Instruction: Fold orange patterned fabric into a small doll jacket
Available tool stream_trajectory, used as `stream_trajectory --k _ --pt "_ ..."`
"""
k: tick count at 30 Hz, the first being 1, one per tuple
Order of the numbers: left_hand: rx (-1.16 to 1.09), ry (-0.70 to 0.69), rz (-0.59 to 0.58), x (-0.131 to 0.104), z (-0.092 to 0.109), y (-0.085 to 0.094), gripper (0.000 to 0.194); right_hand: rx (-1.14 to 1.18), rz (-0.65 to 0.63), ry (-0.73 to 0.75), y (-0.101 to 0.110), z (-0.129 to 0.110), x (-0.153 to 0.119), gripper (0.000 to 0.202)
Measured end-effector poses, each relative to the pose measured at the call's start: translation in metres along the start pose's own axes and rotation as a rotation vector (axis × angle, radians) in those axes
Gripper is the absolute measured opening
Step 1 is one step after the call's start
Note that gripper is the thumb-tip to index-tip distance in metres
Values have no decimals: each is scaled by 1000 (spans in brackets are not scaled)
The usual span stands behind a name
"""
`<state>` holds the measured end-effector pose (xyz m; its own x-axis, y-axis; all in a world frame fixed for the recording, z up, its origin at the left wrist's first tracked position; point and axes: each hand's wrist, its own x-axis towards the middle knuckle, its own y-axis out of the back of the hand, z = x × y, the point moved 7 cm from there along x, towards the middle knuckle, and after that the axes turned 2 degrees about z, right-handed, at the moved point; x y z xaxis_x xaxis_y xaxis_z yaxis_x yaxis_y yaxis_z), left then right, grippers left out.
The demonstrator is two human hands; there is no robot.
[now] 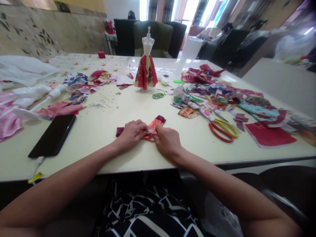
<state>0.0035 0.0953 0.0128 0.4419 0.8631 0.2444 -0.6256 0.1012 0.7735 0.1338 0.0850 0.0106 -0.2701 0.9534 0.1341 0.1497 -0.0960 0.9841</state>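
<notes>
Near the front edge of the table, both hands work on a small piece of orange-red fabric with dark maroon ends. My left hand has its fingers closed on the cloth's left part, and a maroon end shows beyond the knuckles. Pinched at the right side of the cloth is my right hand, thumb on top. Part of the fabric is hidden under the fingers. Behind it stands a small white dress form wearing a red and cream patterned skirt. A green pin case lies in front of the form.
Orange scissors and yellow scissors lie on the right beside piled fabric scraps and a red cloth. On the left are a black phone with a cable, white mannequin parts and pink cloth. People sit farther back.
</notes>
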Motion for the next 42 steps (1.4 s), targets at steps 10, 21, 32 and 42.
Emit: stream_trajectory --k 10,21,32,42 --pt "10 -10 4 -1 2 -1 19 13 17 -40 3 10 -2 13" --pt "360 -217 246 -11 26 4 23 225 215 77 5 12 -6 7" --pt "643 -385 311 -6 44 -6 22 370 267 192 3 7 -7 13" --pt "-119 -26 98 18 12 3 14 1055 145 72 4 23 8 3"
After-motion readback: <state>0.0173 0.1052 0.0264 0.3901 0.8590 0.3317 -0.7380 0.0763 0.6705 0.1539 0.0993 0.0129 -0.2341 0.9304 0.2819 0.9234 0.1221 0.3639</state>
